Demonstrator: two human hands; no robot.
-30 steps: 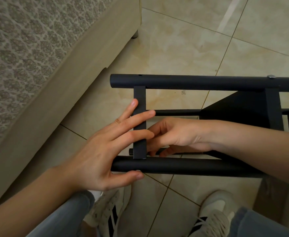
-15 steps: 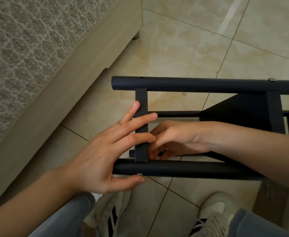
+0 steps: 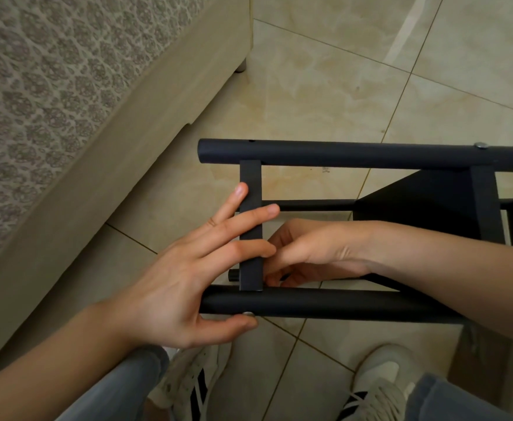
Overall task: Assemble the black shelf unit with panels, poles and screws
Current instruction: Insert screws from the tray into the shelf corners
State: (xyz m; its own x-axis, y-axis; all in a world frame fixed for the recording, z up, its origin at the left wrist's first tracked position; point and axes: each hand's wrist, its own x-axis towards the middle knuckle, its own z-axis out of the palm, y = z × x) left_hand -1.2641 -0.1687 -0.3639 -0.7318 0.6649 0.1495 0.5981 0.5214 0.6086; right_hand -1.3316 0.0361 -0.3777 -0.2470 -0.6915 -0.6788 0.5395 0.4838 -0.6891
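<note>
The black shelf unit (image 3: 416,202) is lying on its side on the tiled floor (image 3: 340,86), filling the centre and right of the frame, with one pole (image 3: 370,154) running across above and a nearer pole (image 3: 325,303) running across below. A flat crossbar (image 3: 250,183) is spanning the two near their left ends. The left hand (image 3: 182,278) is reaching in from the lower left, its fingers spread straight and pressing across the crossbar while its thumb is lying under the nearer pole, just beside a screw head (image 3: 248,313). The right hand (image 3: 306,253) is coming in from the right inside the frame, fingers curled against the crossbar's lower end; whether they are pinching anything I cannot tell. A patterned furniture base (image 3: 97,165) is occupying the upper left.
</note>
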